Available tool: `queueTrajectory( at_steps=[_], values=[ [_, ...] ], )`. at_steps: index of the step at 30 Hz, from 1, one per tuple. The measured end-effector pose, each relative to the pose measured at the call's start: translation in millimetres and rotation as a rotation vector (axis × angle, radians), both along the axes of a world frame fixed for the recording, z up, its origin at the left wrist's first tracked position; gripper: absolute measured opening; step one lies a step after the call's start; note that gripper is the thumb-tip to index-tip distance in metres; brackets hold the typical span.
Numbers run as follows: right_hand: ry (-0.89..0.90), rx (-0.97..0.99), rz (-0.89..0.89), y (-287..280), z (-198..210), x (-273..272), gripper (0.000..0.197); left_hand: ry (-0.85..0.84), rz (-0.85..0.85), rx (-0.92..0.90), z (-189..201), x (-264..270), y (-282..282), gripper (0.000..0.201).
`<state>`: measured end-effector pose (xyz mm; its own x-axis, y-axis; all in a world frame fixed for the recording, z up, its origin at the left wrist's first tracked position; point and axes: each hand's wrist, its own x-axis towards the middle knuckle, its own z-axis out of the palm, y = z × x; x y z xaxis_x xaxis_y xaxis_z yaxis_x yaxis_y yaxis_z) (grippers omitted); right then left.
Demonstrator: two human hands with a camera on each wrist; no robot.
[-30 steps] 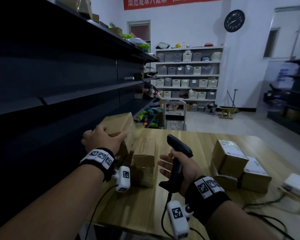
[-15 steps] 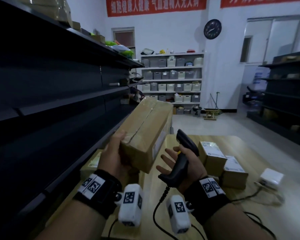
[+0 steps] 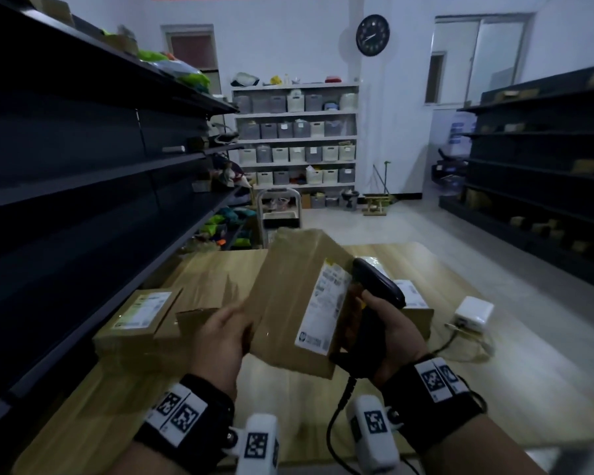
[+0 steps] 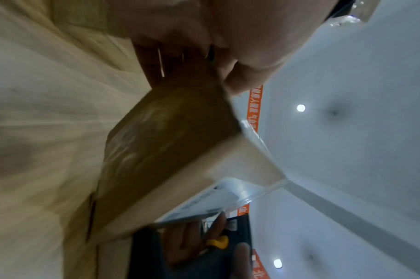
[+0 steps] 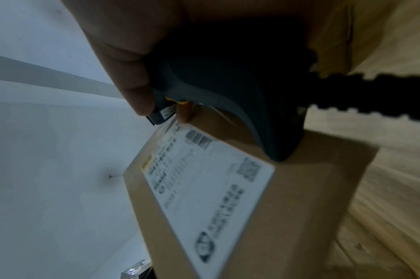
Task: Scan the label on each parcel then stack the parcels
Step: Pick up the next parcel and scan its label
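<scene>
My left hand grips a brown cardboard parcel by its left side and holds it tilted above the wooden table. Its white label faces right. In my right hand I hold a black barcode scanner, its head close against the label's top edge. The right wrist view shows the label just below the scanner. In the left wrist view the parcel fills the middle, the scanner under it.
Flat parcels lie at the table's left, and labelled parcels sit behind my right hand. A white box with cables rests at the table's right. Dark shelving runs along the left; another rack stands across the aisle.
My left hand picked the parcel up from the table's left side, raised it, then brought it lower and turned its label toward the scanner. My right hand moved the scanner up to the label.
</scene>
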<state>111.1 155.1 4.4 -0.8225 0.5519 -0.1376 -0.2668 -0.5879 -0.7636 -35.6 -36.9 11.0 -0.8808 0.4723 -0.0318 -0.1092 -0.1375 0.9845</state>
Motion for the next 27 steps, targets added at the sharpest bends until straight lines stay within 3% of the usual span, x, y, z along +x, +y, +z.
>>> queueTrajectory(
  at_steps=[3, 6, 8, 10, 14, 19, 22, 25, 27],
  values=[
    [-0.048, -0.01, -0.034, 11, -7, -1, 0.05, 0.088, -0.042, -0.078, -7, 5, 7, 0.048],
    [-0.06, -0.004, -0.053, 14, -9, -2, 0.062, 0.066, -0.098, -0.105, -19, 12, 12, 0.038],
    [-0.039, 0.007, -0.061, 16, -10, -2, 0.053, 0.027, -0.175, -0.131, -29, 13, 14, 0.037],
    [-0.01, 0.019, -0.082, 16, -14, -5, 0.042, -0.014, -0.195, -0.17, -49, 7, 17, 0.053],
    [-0.026, 0.074, -0.111, 10, -16, -14, 0.053, -0.136, -0.142, -0.162, -95, -16, 26, 0.102],
    [-0.135, 0.145, -0.148, 9, -8, -16, 0.042, -0.236, -0.132, -0.037, -112, -32, 39, 0.12],
    [-0.182, 0.191, -0.242, 13, -5, -14, 0.056, -0.184, -0.108, 0.0, -108, -35, 45, 0.11],
    [-0.203, 0.247, -0.215, 14, 0, -9, 0.026, -0.146, -0.091, 0.033, -104, -35, 46, 0.08],
    [-0.262, 0.289, -0.184, 11, 5, -6, 0.027, -0.133, -0.084, 0.055, -106, -35, 47, 0.084]
  ],
)
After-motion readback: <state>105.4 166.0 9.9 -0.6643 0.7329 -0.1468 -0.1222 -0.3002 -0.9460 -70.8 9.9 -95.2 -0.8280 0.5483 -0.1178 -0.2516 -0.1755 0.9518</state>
